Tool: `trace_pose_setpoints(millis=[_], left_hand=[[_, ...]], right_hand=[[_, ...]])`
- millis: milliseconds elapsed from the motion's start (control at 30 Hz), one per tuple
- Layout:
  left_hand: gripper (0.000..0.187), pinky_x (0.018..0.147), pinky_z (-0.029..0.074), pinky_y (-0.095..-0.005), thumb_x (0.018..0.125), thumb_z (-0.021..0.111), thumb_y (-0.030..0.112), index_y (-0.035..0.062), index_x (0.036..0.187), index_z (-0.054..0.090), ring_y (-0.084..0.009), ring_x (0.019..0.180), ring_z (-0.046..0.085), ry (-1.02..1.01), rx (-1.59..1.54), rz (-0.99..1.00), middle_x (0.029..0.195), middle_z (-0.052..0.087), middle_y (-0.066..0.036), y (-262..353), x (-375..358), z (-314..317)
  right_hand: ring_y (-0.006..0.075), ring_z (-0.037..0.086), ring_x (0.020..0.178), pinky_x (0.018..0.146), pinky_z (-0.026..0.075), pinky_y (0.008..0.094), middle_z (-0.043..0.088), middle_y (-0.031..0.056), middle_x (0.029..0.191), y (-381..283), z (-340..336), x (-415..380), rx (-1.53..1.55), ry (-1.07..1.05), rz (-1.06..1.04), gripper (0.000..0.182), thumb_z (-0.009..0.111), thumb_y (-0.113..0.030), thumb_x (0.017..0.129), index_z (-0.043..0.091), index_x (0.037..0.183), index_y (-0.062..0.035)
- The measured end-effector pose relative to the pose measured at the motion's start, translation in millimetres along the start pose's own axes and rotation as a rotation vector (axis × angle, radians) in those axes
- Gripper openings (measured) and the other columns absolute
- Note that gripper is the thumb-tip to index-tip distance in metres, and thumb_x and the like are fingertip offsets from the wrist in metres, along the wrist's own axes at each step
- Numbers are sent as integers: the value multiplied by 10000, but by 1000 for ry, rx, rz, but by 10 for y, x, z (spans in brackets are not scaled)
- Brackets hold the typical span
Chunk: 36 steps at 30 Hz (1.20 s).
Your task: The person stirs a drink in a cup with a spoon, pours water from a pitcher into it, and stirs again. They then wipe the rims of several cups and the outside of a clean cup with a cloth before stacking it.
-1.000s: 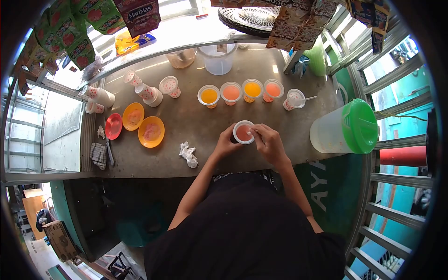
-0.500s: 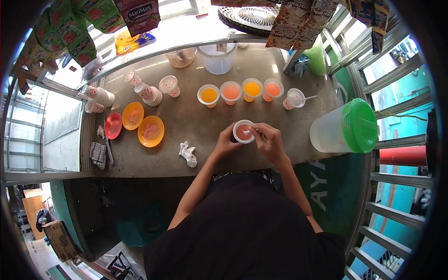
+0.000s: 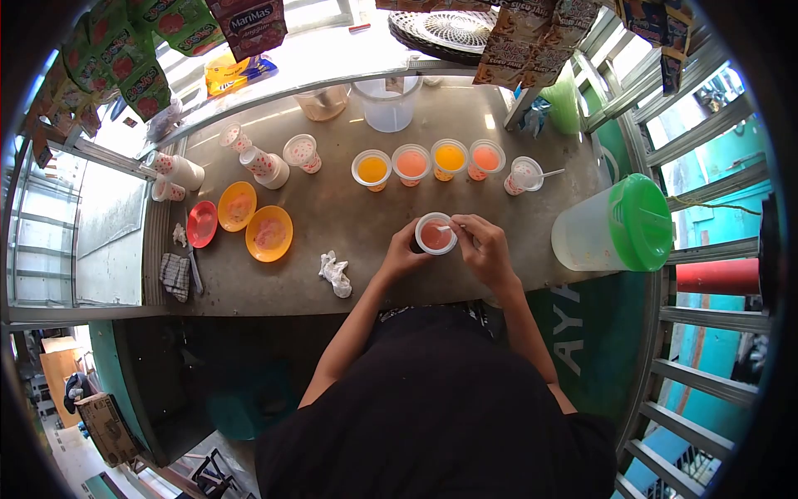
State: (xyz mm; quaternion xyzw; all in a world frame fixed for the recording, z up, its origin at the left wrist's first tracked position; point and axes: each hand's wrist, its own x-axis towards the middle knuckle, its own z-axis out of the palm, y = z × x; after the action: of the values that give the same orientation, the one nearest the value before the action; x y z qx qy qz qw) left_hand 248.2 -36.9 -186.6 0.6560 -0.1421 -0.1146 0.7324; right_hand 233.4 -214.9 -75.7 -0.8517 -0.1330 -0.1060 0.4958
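My left hand (image 3: 405,253) is wrapped round the side of a plastic cup (image 3: 435,234) holding pinkish-red liquid, near the table's front edge. Between the fingers of my right hand (image 3: 484,248) is a white plastic spoon (image 3: 445,228), its lower end inside the cup. Beyond them stands a row of filled cups: an orange drink (image 3: 372,170), a pink drink (image 3: 411,164), another orange drink (image 3: 450,157) and another pink drink (image 3: 486,158). At the row's right end, a cup (image 3: 524,176) has a white spoon lying across its rim.
A crumpled white tissue (image 3: 335,274) lies left of my hands. Further left are two orange plates (image 3: 270,234), a red plate (image 3: 202,224) and stacked cups (image 3: 270,169). A green-lidded container (image 3: 611,224) stands at right; a clear bucket (image 3: 387,104) is behind. Sachets (image 3: 532,41) hang overhead.
My right hand has shifted slightly to the right, and the spoon's position inside the cup has changed. The left hand still holds the cup in nearly the same place.
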Motion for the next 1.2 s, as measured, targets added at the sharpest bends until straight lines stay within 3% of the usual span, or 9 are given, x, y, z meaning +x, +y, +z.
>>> trace_pose_setpoints(millis=[100, 200, 533, 633, 700, 1033, 1100, 1200], left_hand=[[586, 933, 476, -294, 697, 765, 43, 10, 1243, 555, -133, 1065, 597, -1, 17, -5, 1161, 623, -61, -10, -1, -2], [583, 933, 478, -294, 700, 762, 37, 10, 1244, 553, -133, 1064, 598, -1, 7, 1, 1162, 622, -62, -23, -3, -4], [579, 925, 481, -291, 700, 768, 38, 11, 1238, 554, -132, 1054, 602, -3, -12, -9, 1141, 627, -60, -38, 3, -3], [573, 923, 481, -290, 703, 770, 49, 14, 1234, 556, -132, 1050, 603, 1, -11, 5, 1136, 630, -60, -16, 1, -6], [571, 922, 481, -292, 704, 771, 52, 15, 1233, 557, -132, 1049, 603, 0, 5, 8, 1136, 631, -60, -3, 4, -4], [571, 924, 477, -294, 701, 764, 49, 13, 1233, 559, -133, 1052, 601, -4, -11, -1, 1151, 626, -60, 6, 1, -2], [570, 923, 477, -294, 702, 762, 46, 12, 1233, 558, -133, 1054, 600, -5, 4, 10, 1153, 625, -60, 24, 6, -6], [573, 923, 477, -294, 702, 759, 39, 12, 1237, 556, -132, 1061, 598, -9, 5, 9, 1154, 624, -60, 33, 4, 0]], right_hand=[[333, 665, 777, 662, 507, 367, 673, 176, 891, -57, -19, -12, -128, -84, 14, 131, 617, -56, 878, 674, 982, 0], [330, 663, 773, 662, 506, 367, 670, 163, 886, -58, -13, -3, -10, -104, 66, 133, 618, -68, 881, 671, 988, -8], [309, 659, 738, 651, 503, 349, 676, 163, 897, -30, 6, -21, -79, -70, 33, 131, 619, -50, 879, 677, 989, -6], [306, 648, 711, 635, 497, 353, 671, 150, 870, -22, 5, -21, 35, -74, 68, 119, 619, -60, 881, 673, 974, -8], [297, 642, 690, 624, 492, 354, 669, 153, 862, -16, 12, -18, 29, 10, 40, 118, 619, -64, 882, 675, 969, -9], [299, 636, 683, 616, 491, 363, 671, 150, 861, -50, 1, -29, 49, -55, 99, 127, 622, -78, 882, 674, 976, -10], [292, 630, 668, 613, 489, 365, 669, 150, 847, 1, 37, -32, 3, 58, -12, 124, 627, -83, 880, 679, 967, -10], [298, 643, 689, 618, 496, 360, 680, 156, 879, 13, 16, -35, -127, 11, -92, 123, 631, -69, 875, 684, 970, -10]])
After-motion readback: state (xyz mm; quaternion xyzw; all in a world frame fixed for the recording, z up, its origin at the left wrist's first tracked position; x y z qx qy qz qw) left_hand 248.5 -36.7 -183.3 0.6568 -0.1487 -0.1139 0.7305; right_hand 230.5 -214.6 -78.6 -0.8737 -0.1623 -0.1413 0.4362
